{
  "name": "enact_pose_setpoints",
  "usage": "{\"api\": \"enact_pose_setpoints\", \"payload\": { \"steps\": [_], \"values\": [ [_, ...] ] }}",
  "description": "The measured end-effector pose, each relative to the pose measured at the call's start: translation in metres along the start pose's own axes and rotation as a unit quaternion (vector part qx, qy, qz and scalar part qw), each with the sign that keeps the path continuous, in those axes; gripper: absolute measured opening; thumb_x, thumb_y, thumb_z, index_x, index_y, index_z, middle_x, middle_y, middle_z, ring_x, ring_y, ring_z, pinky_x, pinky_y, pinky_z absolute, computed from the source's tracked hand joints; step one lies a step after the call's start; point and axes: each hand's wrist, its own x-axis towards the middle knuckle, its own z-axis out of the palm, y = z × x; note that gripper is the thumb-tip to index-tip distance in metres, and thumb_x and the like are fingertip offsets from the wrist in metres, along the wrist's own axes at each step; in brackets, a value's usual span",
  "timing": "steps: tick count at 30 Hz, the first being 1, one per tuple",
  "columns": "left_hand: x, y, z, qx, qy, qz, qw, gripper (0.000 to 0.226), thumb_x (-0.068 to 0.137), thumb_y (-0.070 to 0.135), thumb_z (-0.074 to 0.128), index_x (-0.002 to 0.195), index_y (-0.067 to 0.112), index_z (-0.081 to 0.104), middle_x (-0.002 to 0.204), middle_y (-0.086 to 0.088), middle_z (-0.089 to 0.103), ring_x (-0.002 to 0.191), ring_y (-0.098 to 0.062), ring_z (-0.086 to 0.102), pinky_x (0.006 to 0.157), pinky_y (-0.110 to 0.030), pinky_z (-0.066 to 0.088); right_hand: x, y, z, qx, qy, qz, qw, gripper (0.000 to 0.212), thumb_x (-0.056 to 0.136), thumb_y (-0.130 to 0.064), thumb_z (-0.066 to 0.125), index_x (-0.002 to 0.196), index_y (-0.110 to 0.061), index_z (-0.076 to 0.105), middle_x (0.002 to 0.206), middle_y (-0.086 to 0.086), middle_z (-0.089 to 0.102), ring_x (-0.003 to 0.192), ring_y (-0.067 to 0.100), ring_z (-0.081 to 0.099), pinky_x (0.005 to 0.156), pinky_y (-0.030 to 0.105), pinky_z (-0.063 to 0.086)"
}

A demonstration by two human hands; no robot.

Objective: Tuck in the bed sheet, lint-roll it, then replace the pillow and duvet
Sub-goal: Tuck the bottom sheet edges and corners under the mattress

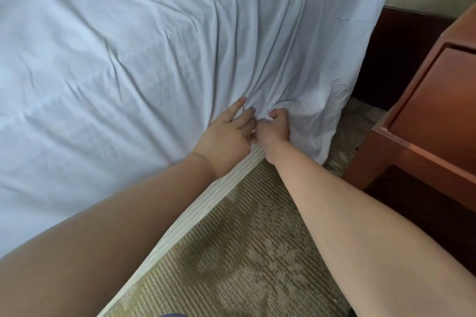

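The pale blue bed sheet [154, 46] lies wrinkled over the mattress edge, where the right hand [273, 127] clutches a fold and the left hand [226, 136] presses it with straight fingers.

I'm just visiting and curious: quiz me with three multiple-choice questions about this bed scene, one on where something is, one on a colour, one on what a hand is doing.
1. Where is the wooden nightstand?
A. Right of the bed
B. On the bed
C. Left of the bed

2. What colour is the bed sheet?
A. Dark red
B. Pale blue-white
C. Green

3. What is the right hand doing?
A. Resting on the carpet
B. Opening the drawer
C. Gripping bunched sheet at the bed's edge

Answers:
1. A: it stands at the picture's right edge, past the sheet's hanging corner.
2. B: the whole wrinkled spread is pale blue-white.
3. C: its fingers curl round a fold of sheet, beside the left hand, whose forefinger lies straight on the sheet.
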Motion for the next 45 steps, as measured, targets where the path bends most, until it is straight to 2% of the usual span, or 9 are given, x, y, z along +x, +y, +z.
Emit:
{"api": "enact_pose_setpoints", "payload": {
  "steps": [4,8,12,17,21,26,32,40,45],
  "values": [
    [0.001,0.002,-0.001,0.014,0.011,-0.042,0.999,0.035,0.083,0.007,0.041,0.09,0.011,0.076,0.103,-0.011,0.067,0.11,-0.029,0.06,0.11,-0.046,0.035,0.002,-0.008,0.002,-0.055,0.001,-0.052,0.997,0.03,0.084,-0.01,0.059,0.08,-0.02,0.031,0.078,-0.004,0.045,0.066,0.008,0.044,0.06,0.019,0.042],
    [0.008,0.0,0.003,0.046,0.013,-0.075,0.996,0.033,0.086,0.005,0.039,0.088,0.009,0.072,0.105,-0.011,0.064,0.108,-0.031,0.05,0.111,-0.041,0.027,0.007,-0.014,0.002,-0.029,0.0,-0.047,0.998,0.035,0.08,-0.007,0.062,0.074,-0.022,0.03,0.077,-0.006,0.045,0.069,0.01,0.044,0.059,0.019,0.042],
    [0.01,-0.001,0.008,0.084,0.021,-0.069,0.994,0.015,0.089,0.013,0.058,0.083,0.012,0.071,0.101,-0.009,0.064,0.104,-0.031,0.043,0.109,-0.041,0.032,-0.001,-0.014,-0.014,0.026,-0.093,-0.007,0.995,0.034,0.081,0.003,0.06,0.09,-0.018,0.035,0.079,0.002,0.049,0.06,0.008,0.047,0.043,0.013,0.042],
    [0.004,-0.001,-0.004,0.06,0.067,-0.081,0.993,0.03,0.093,0.003,0.043,0.082,0.006,0.071,0.095,-0.012,0.065,0.095,-0.031,0.054,0.104,-0.041,0.038,0.008,-0.002,-0.037,0.073,-0.141,0.012,0.987,0.03,0.08,0.012,0.065,0.096,-0.007,0.049,0.089,0.008,0.054,0.083,0.016,0.059,0.077,0.026,0.056],
    [-0.006,-0.003,-0.012,0.052,0.049,-0.078,0.994,0.049,0.098,0.0,0.022,0.091,0.002,0.07,0.102,-0.016,0.065,0.097,-0.033,0.062,0.108,-0.044,0.032,0.007,-0.003,-0.035,0.083,-0.066,-0.007,0.994,0.027,0.08,0.009,0.067,0.08,-0.01,0.047,0.077,0.004,0.054,0.067,0.01,0.058,0.062,0.017,0.055],
    [-0.007,-0.004,-0.005,0.075,0.05,-0.074,0.993,0.043,0.1,0.001,0.026,0.097,0.002,0.07,0.109,-0.017,0.064,0.1,-0.034,0.059,0.108,-0.046,0.033,0.005,-0.007,-0.025,0.008,-0.012,-0.011,1.0,0.034,0.079,0.001,0.069,0.065,-0.015,0.043,0.057,0.0,0.053,0.049,0.007,0.049,0.044,0.012,0.04],
    [-0.003,0.001,-0.001,0.058,0.083,-0.093,0.991,0.033,0.1,0.003,0.033,0.1,0.002,0.067,0.106,-0.016,0.064,0.097,-0.033,0.057,0.106,-0.046,0.037,-0.008,-0.002,-0.017,0.137,-0.054,0.018,0.989,0.029,0.079,0.007,0.065,0.069,-0.016,0.05,0.067,0.003,0.054,0.071,0.017,0.052,0.071,0.025,0.046],
    [-0.019,0.004,-0.004,0.022,0.099,-0.101,0.99,0.017,0.087,0.008,0.059,0.101,-0.001,0.064,0.112,-0.02,0.064,0.111,-0.035,0.048,0.108,-0.051,0.03,-0.002,0.004,-0.019,-0.067,0.029,-0.044,0.996,0.032,0.072,-0.018,0.081,0.069,-0.021,0.05,0.078,-0.008,0.056,0.077,0.009,0.053,0.07,0.02,0.043],
    [-0.016,0.006,-0.004,0.039,0.093,-0.128,0.987,0.023,0.095,0.005,0.046,0.099,0.001,0.068,0.112,-0.018,0.064,0.109,-0.033,0.045,0.107,-0.049,0.029,0.008,-0.004,-0.014,-0.083,-0.004,-0.013,0.996,0.037,0.069,-0.015,0.078,0.075,-0.022,0.042,0.086,-0.002,0.056,0.082,0.017,0.056,0.071,0.028,0.051]
  ]
}}
